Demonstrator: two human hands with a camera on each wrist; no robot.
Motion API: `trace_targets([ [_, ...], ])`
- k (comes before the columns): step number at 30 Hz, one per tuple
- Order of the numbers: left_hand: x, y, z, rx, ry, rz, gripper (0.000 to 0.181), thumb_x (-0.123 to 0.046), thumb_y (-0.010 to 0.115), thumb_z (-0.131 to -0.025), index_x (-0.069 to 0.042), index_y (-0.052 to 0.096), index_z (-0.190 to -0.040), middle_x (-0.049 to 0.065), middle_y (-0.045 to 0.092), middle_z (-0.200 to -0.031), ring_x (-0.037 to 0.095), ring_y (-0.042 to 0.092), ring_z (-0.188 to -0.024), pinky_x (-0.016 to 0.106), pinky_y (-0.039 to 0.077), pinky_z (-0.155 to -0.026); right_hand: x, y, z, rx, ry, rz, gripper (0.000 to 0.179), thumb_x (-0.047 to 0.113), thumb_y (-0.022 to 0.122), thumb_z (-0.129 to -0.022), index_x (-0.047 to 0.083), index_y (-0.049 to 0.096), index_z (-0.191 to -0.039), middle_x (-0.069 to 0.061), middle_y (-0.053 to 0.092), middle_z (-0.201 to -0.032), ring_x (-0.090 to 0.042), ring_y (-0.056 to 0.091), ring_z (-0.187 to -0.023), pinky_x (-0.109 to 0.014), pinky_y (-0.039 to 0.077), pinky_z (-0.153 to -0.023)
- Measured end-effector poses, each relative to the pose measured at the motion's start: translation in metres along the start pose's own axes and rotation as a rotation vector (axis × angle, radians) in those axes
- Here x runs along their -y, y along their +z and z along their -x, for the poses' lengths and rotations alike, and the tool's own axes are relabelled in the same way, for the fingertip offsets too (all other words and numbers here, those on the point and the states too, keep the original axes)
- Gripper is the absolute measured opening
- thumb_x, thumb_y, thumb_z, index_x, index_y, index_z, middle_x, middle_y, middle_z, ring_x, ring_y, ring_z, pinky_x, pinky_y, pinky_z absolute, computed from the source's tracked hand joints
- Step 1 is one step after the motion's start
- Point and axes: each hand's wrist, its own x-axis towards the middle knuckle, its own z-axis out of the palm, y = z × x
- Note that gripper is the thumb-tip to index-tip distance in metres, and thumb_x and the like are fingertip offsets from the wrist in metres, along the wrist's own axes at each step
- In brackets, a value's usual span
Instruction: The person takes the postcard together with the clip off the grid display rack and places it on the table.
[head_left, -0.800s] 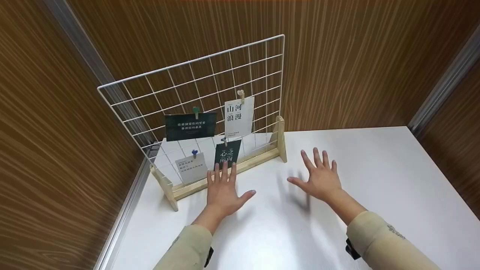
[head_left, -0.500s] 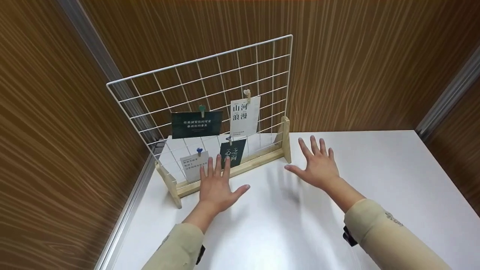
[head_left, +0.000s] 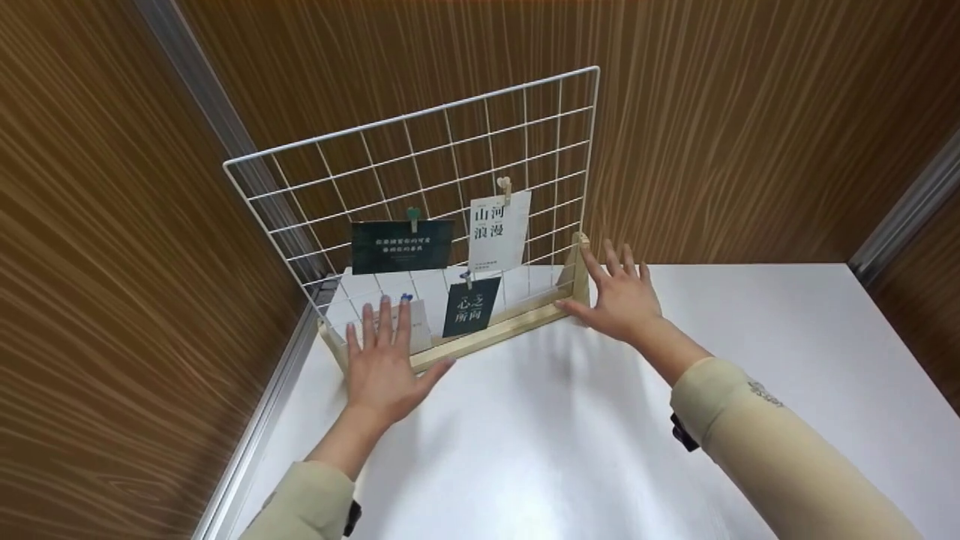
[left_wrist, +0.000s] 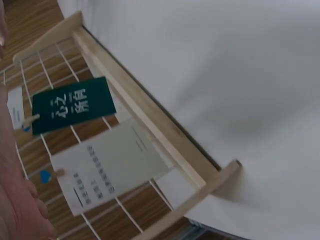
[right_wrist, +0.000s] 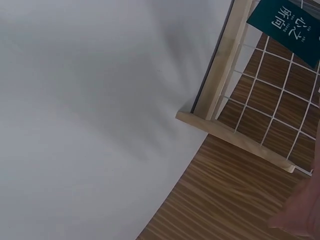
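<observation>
A white wire grid rack point(head_left: 405, 116) on a wooden base stands at the back left of the table. Clipped to it are a dark green wide card point(head_left: 397, 259), a white card point(head_left: 487, 251), a small dark green card point(head_left: 471, 307) and a lower white card point(left_wrist: 112, 165). My left hand point(head_left: 380, 379), fingers spread, overlaps the lower white card and the rack's left end in the head view. My right hand point(head_left: 622, 300) is spread too, its thumb and fingertips right at the wooden right foot point(right_wrist: 235, 139). Neither hand holds anything.
The white tabletop point(head_left: 540, 450) spreads in front of the rack and to its right. Wood-grain panels point(head_left: 712, 135) rise behind and at both sides, with a metal strip point(head_left: 247, 457) along the left edge.
My left hand has moved left, from the small green card toward the rack's left end. My right hand has moved forward and left to the right foot. The view has shifted slightly.
</observation>
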Motion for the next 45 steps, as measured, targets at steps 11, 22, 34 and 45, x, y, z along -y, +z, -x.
trace_targets([
  [11,0.049,-0.002,0.017,0.042,-0.150,0.027,0.115,-0.085,0.046,-0.094,-0.004,0.013,-0.169,0.027,0.005,-0.174,0.052,0.001,-0.159,0.072,0.000,-0.123,0.003,0.003,-0.018,0.062,-0.009,0.021,0.109,0.084,0.048,-0.094,0.018,0.012,-0.172,-0.025,0.005,-0.175,-0.054,-0.001,-0.158,-0.074,0.007,-0.122],
  [22,0.066,0.001,0.006,0.073,-0.177,-0.011,0.111,-0.082,0.045,-0.096,0.000,0.022,-0.167,0.029,0.015,-0.172,0.056,0.009,-0.157,0.078,-0.001,-0.118,0.000,-0.003,-0.046,0.090,0.018,0.005,0.106,0.079,0.055,-0.095,0.018,0.016,-0.172,-0.019,-0.001,-0.177,-0.054,-0.002,-0.158,-0.074,0.007,-0.122],
  [34,0.071,0.008,-0.004,0.120,-0.162,0.009,0.109,-0.081,0.045,-0.097,0.001,0.024,-0.166,0.031,0.021,-0.170,0.059,0.012,-0.155,0.073,0.005,-0.123,-0.001,-0.004,-0.053,0.178,-0.011,0.028,0.097,0.072,0.053,-0.100,0.020,0.015,-0.172,-0.017,0.000,-0.177,-0.052,-0.004,-0.159,-0.076,0.007,-0.120],
  [45,0.072,0.008,-0.009,0.112,-0.164,0.046,0.108,-0.078,0.049,-0.097,0.003,0.026,-0.165,0.034,0.024,-0.168,0.061,0.011,-0.154,0.070,0.008,-0.124,0.005,0.001,-0.052,0.152,0.002,0.127,0.092,0.069,0.057,-0.100,0.021,0.024,-0.170,-0.022,0.007,-0.176,-0.060,0.018,-0.153,-0.077,0.013,-0.119],
])
